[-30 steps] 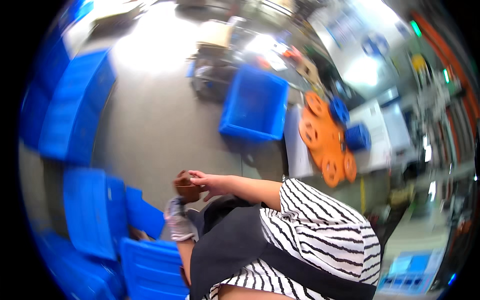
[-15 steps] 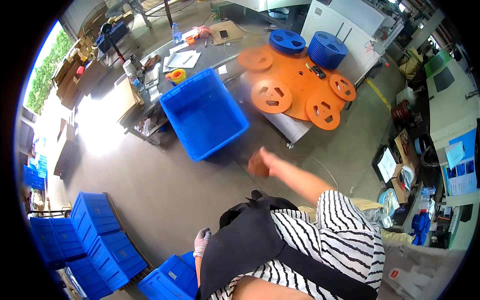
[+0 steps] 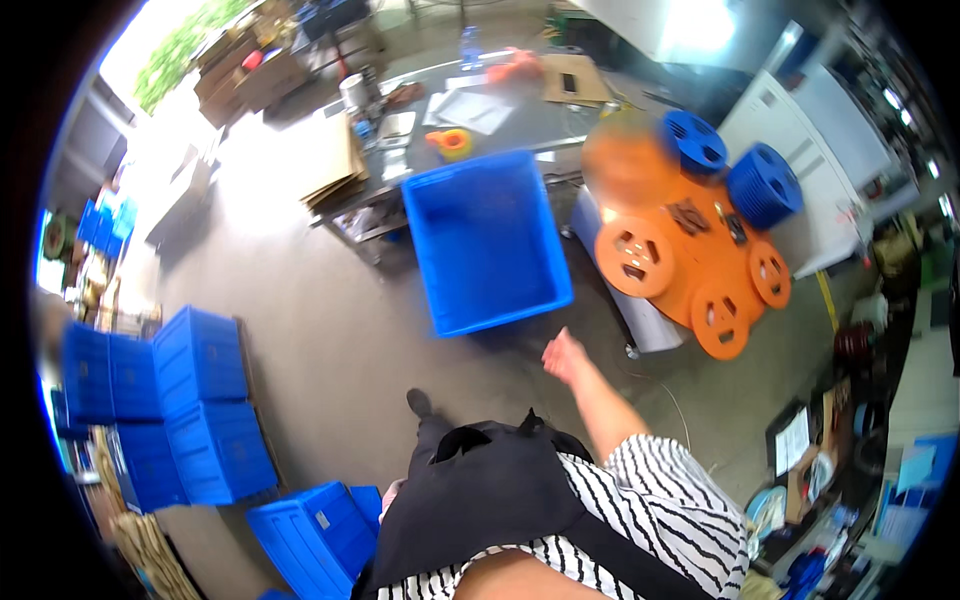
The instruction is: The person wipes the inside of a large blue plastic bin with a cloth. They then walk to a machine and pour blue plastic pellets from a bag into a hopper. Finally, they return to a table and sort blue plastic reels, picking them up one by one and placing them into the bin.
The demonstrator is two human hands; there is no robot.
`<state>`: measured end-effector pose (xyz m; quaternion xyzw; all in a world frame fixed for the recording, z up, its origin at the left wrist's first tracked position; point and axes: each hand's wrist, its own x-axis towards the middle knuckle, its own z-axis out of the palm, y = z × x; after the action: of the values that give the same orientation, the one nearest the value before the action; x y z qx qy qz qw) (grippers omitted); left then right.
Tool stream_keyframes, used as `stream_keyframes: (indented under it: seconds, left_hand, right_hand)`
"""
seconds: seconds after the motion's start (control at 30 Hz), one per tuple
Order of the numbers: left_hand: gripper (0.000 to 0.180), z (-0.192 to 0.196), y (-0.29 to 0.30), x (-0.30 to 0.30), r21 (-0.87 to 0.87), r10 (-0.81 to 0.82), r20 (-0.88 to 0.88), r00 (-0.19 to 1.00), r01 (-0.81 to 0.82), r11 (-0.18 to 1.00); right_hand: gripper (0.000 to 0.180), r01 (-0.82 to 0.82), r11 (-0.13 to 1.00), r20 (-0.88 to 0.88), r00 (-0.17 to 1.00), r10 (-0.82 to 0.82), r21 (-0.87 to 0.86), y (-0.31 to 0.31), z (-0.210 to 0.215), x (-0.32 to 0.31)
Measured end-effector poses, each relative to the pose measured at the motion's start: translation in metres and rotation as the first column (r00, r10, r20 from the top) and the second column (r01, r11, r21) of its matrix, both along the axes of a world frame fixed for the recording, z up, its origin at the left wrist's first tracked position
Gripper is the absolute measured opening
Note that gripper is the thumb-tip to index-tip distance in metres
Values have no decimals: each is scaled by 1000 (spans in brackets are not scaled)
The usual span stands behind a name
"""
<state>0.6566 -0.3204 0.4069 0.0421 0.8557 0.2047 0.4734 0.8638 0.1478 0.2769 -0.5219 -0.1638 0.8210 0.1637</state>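
My right hand (image 3: 566, 356) is bare and hangs out in front of me, just below the near edge of a large blue plastic bin (image 3: 487, 325). Its fingers look curled in, and nothing shows in them. Most of my left hand (image 3: 391, 493) is hidden behind the black apron; only a pale pinkish bit shows, so its fingers cannot be made out. The bin stands open-topped beside a grey worktable (image 3: 520, 115), with no hand touching it. Right of it is an orange round table (image 3: 668, 270) bearing orange slotted reels (image 3: 635, 256).
Blue reels (image 3: 765, 187) are stacked on the orange table's far side. Papers (image 3: 475, 110), a phone (image 3: 568, 82) and a yellow-orange tape roll (image 3: 453, 144) lie on the worktable. Stacked blue crates (image 3: 205, 365) stand at left, another blue crate (image 3: 310, 535) nearer me. A thin cable (image 3: 680, 410) crosses the floor.
The view has turned left, so bin and orange table sit further right. My right arm has swung, its hand now nearer the bin's edge. My gloved left hand has slipped mostly behind the apron.
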Motion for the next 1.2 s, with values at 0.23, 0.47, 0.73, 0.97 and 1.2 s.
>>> stream_keyframes:
  seconds: [0.23,0.47,0.73,0.97,1.2]
  left_hand:
    - [29,-85,-112,-136,-103,165,14,986,-163,981]
    - [29,-147,-115,-346,-26,-153,-84,985,152,988]
    - [26,-102,83,-578,315,592,275,758,-653,689]
    - [27,-114,114,-623,214,220,267,938,-281,936]
    - [35,-197,114,-666,98,-280,333,901,262,960]
  right_hand:
    - [38,-703,709,371,675,638,60,-105,-19,-144]
    - [21,-297,947,638,754,157,118,-71,0,-218]
    - [31,-500,866,442,776,450,-2,-108,-71,-277]
    - [31,-525,810,639,723,262,262,-17,-41,-437]
    - [37,-467,788,431,855,287,401,2,1,-515]
